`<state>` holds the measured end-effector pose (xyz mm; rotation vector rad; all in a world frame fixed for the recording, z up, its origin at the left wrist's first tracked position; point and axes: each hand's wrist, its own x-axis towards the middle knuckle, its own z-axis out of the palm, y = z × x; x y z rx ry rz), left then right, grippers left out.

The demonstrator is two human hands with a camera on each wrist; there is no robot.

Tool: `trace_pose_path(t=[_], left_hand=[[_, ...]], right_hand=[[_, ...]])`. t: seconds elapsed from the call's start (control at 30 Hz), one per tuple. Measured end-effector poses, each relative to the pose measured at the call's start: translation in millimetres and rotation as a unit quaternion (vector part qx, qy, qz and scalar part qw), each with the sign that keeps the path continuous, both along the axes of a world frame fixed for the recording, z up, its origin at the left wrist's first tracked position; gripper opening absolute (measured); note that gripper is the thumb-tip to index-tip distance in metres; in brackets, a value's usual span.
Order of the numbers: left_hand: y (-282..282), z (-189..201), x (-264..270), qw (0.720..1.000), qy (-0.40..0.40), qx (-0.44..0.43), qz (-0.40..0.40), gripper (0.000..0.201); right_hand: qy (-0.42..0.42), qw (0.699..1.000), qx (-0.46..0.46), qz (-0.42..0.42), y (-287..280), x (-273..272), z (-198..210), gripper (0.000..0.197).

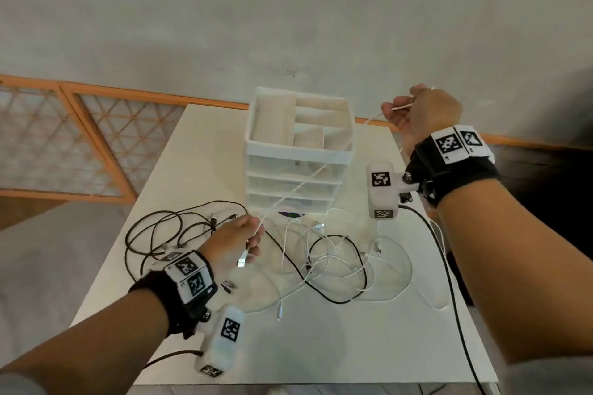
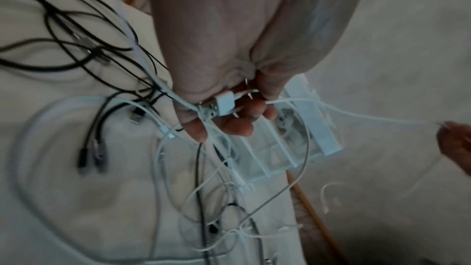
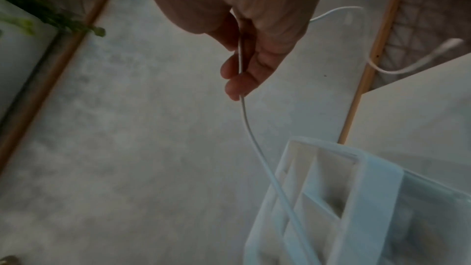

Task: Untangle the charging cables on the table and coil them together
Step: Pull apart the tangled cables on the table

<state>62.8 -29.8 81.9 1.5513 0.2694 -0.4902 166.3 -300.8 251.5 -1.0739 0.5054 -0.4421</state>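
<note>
A white cable (image 1: 316, 171) runs taut between my two hands, crossing in front of the drawer unit. My left hand (image 1: 239, 242) grips its USB end low over the table, the white plug (image 2: 224, 103) lying in my curled fingers. My right hand (image 1: 417, 112) is raised at the upper right and pinches the same cable (image 3: 246, 124) near its other end. Beneath lie a tangle of white cables (image 1: 340, 260) and a long black cable (image 1: 321, 292). A bundle of black cables (image 1: 160, 231) lies to the left.
A white drawer organiser (image 1: 298, 154) with an open compartment tray on top stands at the table's (image 1: 321, 346) middle back. Orange-framed lattice panels (image 1: 80, 144) line the floor at left. A black camera lead (image 1: 449, 282) trails along the table's right edge.
</note>
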Motion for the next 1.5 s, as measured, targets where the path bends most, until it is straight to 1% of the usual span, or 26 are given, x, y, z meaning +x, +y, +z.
trace_pose_path(t=[0.07,0.13,0.2,0.27,0.37,0.4,0.43,0.47,0.5,0.53,0.57,0.6,0.67,0.73,0.77,0.83,0.87,0.97,1.03,1.1,1.13,1.2,1.3,1.43,1.47,1.5], left_hand=[[5,-8,-2,0.996,-0.025,0.077,-0.027,0.032],[12,-19,-4,0.992,-0.04,0.114,-0.038,0.034],[22,-30,-7,0.99,-0.013,0.132,-0.039,0.034],[30,-39,-11,0.987,0.042,0.155,-0.031,0.035],[27,-42,-10,0.991,0.065,0.116,0.031,0.033],[23,-38,-7,0.992,0.062,0.085,0.062,0.032],[18,-32,-3,0.993,0.053,0.059,0.089,0.032],[13,-24,2,0.993,0.04,0.037,0.108,0.031],[9,-14,6,0.993,0.026,0.019,0.117,0.03],[5,-4,11,0.993,0.01,0.001,0.119,0.029],[1,6,15,0.993,-0.001,-0.017,0.113,0.027],[-2,16,18,0.994,-0.007,-0.032,0.106,0.026],[-10,33,24,0.994,-0.016,-0.055,0.091,0.026],[-19,45,26,0.996,-0.017,-0.056,0.069,0.026],[-23,49,27,0.997,-0.015,-0.046,0.06,0.027],[-29,54,28,0.998,0.0,-0.039,0.056,0.028],[-31,54,28,0.997,0.007,-0.044,0.062,0.028],[-35,50,31,0.996,0.012,-0.037,0.086,0.027],[-37,45,33,0.994,0.017,-0.036,0.1,0.027],[-38,41,34,0.993,0.023,-0.043,0.106,0.027],[-39,39,35,0.993,0.027,-0.044,0.108,0.028],[-38,35,34,0.993,0.03,-0.039,0.11,0.03],[-35,31,28,0.994,0.047,-0.034,0.098,0.032],[-33,29,14,0.993,0.088,-0.012,0.082,0.03],[-34,28,12,0.992,0.087,-0.011,0.09,0.029],[-34,26,10,0.991,0.084,-0.011,0.102,0.029]], right_hand=[[0.013,1.0,-0.026,0.002,-3,11,-8,0.028],[0.024,0.998,-0.061,0.002,-8,22,-11,0.029],[0.037,0.996,-0.087,-0.002,-18,34,-9,0.029],[0.047,0.994,-0.103,-0.004,-27,47,-8,0.025],[0.029,0.993,-0.108,0.036,-36,60,-24,0.012],[0.038,0.988,-0.133,0.073,-42,63,-37,0.011],[0.072,0.972,-0.192,0.116,-50,66,-53,0.015],[0.133,0.938,-0.283,0.151,-59,65,-70,0.017],[0.2,0.888,-0.372,0.183,-72,63,-93,0.019],[0.271,0.829,-0.448,0.196,-84,58,-118,0.033],[0.322,0.779,-0.495,0.21,-95,51,-145,0.045],[0.359,0.739,-0.521,0.231,-104,40,-172,0.049],[0.393,0.677,-0.558,0.278,-111,13,-216,0.047],[0.409,0.623,-0.576,0.336,-111,-16,-249,0.057],[0.414,0.596,-0.587,0.359,-109,-27,-259,0.062],[0.411,0.552,-0.624,0.371,-105,-40,-273,0.061],[0.398,0.54,-0.644,0.367,-103,-43,-277,0.056],[0.367,0.557,-0.655,0.354,-95,-42,-279,0.039],[0.354,0.556,-0.654,0.372,-92,-39,-278,0.031],[0.334,0.562,-0.645,0.395,-91,-38,-276,0.032],[0.324,0.573,-0.638,0.398,-91,-38,-276,0.034],[0.309,0.581,-0.648,0.384,-93,-38,-277,0.036],[0.313,0.553,-0.677,0.372,-98,-37,-283,0.038],[0.289,0.53,-0.708,0.366,-102,-32,-287,0.022],[0.282,0.507,-0.727,0.368,-101,-31,-286,0.021],[0.272,0.469,-0.754,0.37,-100,-30,-285,0.02]])
